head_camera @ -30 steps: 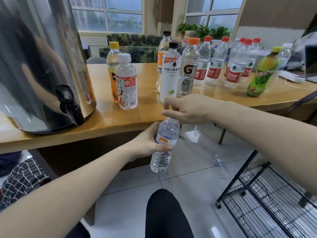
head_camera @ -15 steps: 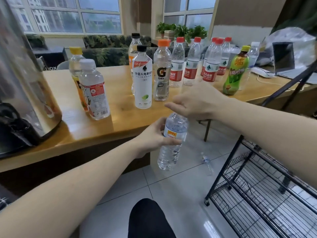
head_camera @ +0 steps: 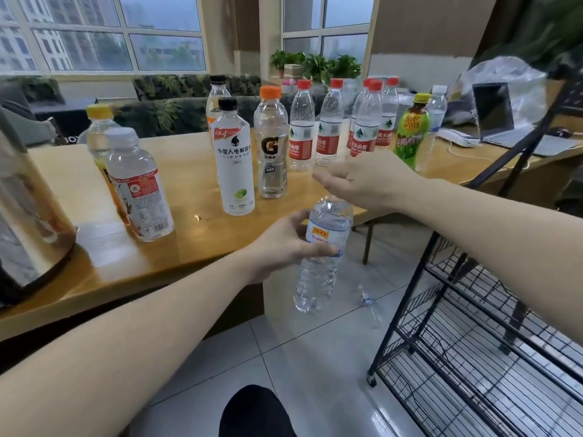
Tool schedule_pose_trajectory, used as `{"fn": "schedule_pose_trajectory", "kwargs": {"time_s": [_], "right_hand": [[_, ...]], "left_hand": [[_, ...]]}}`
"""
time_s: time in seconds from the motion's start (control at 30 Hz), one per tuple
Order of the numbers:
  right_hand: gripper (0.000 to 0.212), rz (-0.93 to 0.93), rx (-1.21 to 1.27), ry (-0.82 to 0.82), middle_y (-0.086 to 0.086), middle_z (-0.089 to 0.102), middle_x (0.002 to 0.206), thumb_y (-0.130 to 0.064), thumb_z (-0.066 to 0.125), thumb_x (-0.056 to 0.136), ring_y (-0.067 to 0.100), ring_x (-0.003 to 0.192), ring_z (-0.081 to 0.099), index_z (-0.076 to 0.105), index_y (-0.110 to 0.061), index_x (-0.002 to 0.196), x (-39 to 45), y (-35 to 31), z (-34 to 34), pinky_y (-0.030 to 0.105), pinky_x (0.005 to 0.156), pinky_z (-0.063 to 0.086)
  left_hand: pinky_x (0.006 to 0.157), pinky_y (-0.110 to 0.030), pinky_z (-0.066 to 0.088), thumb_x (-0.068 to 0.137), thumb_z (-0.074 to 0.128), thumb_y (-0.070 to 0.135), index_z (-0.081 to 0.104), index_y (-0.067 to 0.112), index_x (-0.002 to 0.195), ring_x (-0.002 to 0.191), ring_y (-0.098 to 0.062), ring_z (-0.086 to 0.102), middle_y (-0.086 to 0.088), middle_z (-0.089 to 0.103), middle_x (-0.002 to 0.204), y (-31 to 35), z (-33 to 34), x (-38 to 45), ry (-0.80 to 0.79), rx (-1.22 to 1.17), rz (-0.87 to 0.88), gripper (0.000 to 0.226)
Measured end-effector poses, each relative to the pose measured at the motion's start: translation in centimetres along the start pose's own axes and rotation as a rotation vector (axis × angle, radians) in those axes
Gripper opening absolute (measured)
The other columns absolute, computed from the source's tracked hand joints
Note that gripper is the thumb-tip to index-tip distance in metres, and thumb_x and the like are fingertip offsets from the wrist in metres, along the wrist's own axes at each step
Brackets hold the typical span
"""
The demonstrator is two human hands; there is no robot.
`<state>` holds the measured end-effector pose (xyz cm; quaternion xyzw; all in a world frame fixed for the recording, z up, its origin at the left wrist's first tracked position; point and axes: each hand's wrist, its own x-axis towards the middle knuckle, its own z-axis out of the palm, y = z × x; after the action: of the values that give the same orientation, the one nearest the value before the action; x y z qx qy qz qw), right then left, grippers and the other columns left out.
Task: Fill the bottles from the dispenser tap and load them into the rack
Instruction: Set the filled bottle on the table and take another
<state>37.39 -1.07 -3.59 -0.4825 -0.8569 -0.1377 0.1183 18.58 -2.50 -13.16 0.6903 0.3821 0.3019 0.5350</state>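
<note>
My left hand grips a clear water bottle with a yellow-and-white label, held upright in front of the table edge, above the floor. My right hand sits on top of the bottle with its fingers curled over the neck, hiding the cap. The steel dispenser stands at the far left on the wooden table; its tap is out of view. The black wire rack stands on the floor at the lower right, its shelves bare.
Several capped bottles stand on the table: a white-capped one, a white-labelled one, a Gatorade bottle, red-capped ones and a green one. A laptop lies at the back right. A small bottle lies on the floor tiles.
The view has swung to the right, so the dispenser slid to the left edge and its tap left the frame. Both hands kept hold of the water bottle.
</note>
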Motion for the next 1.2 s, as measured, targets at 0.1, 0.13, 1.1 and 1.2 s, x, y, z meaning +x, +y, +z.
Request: {"fn": "schedule_pose_trajectory", "kwargs": {"time_s": [0.1,0.13,1.1,1.2], "right_hand": [[0.058,0.162,0.2,0.026,-0.007,0.065,0.085,-0.072,0.021,0.095,0.018,0.084,0.06,0.059,-0.028,0.09,0.1,0.5,0.1,0.033,0.065,0.043],[0.056,0.188,0.248,0.035,-0.006,0.059,0.077,-0.071,0.021,0.094,0.016,0.075,0.056,0.051,-0.026,0.082,0.1,0.6,0.2,0.033,0.06,0.037],[0.051,0.636,0.573,-0.134,0.004,0.069,0.083,-0.067,0.02,0.098,0.023,0.065,0.067,0.045,-0.026,0.114,1.1,5.3,8.4,0.043,0.07,0.058],[0.052,0.67,0.559,-0.156,0.004,0.069,0.085,-0.068,0.02,0.097,0.023,0.066,0.068,0.043,-0.025,0.116,1.0,5.8,8.5,0.043,0.065,0.06]], "left_hand": [[0.091,-0.036,0.057,0.075,0.087,0.022,0.056,0.033,0.125,0.099,-0.01,0.071,0.004,0.076,0.107,1.1,0.0,0.9,0.063,-0.012,0.011,0.06],[0.093,-0.038,0.056,0.073,0.089,0.023,0.056,0.03,0.129,0.101,-0.011,0.071,0.003,0.076,0.108,1.4,-0.1,1.2,0.077,-0.012,0.016,0.065],[0.1,-0.034,0.049,0.073,0.089,0.015,0.04,0.022,0.139,0.104,-0.009,0.063,0.004,0.065,0.116,5.7,-4.5,13.3,0.55,-0.01,0.093,0.083],[0.099,-0.029,0.048,0.072,0.089,0.013,0.035,0.02,0.142,0.107,-0.01,0.058,0.003,0.06,0.126,5.6,-3.8,13.0,0.562,0.009,0.094,0.089]]}}
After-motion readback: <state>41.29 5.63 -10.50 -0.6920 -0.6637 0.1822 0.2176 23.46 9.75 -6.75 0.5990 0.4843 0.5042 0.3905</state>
